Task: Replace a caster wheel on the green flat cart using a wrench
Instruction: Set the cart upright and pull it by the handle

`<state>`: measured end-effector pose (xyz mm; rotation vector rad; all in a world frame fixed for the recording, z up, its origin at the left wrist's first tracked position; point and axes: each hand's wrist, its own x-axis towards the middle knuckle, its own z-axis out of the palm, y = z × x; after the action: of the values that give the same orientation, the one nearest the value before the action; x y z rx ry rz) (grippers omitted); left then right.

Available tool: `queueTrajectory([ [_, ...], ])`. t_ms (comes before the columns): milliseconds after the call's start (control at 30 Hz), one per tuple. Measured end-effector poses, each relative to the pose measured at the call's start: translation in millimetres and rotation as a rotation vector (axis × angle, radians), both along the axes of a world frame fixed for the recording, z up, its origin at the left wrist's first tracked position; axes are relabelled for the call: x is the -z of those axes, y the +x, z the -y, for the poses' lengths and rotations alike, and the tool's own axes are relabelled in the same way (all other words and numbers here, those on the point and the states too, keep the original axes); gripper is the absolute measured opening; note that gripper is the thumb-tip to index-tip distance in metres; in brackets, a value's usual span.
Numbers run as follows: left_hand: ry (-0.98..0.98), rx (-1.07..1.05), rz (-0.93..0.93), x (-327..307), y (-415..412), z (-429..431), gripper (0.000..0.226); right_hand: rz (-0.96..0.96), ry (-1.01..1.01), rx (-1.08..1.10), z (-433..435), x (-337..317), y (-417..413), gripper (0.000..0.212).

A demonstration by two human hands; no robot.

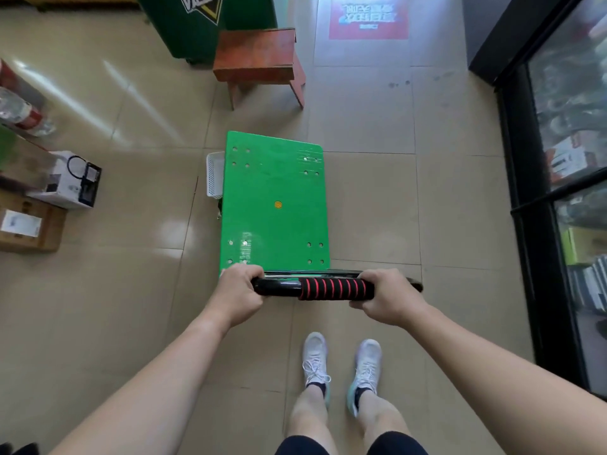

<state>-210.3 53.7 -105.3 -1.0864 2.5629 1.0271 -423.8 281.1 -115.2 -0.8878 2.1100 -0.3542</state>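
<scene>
Green flat cart (274, 205) sits deck-up on the tiled floor (131, 290) straight ahead of me, its long side running away from the camera. Clusters of small bolt holes show near all four corners of the deck, and I cannot see the wheels from above. My left grip (238, 295) is wrapped round the bare black end of the handle bar (279, 287), fingers curled over the top. My right grip (387, 298) is closed round the far end of the black foam sleeve (336, 289) with its red stripes. A white perforated basket (214, 174) lies against the cart's left edge. A reddish wooden stool (258, 55) stands beyond the cart, well apart from it. White shoes (315, 359) are planted behind the handle, to the right. Boxes (70, 180) sit at the left, and a glass-door cabinet (558, 159) lines the right.
</scene>
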Motion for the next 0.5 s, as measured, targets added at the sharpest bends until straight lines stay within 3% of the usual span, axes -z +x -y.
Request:
queueTrajectory([
  [267, 0.229, -0.236, 0.040, 15.3, 43.2, -7.1, 0.043, -0.204, 0.020, -0.278, 38.4, -20.8, 14.1, 0.025],
  [500, 0.208, -0.334, 0.171, 34.4, 103.9, -29.5, 0.038, -0.310, 0.151, -0.413, 44.7, -18.4, 82.3, 0.026],
])
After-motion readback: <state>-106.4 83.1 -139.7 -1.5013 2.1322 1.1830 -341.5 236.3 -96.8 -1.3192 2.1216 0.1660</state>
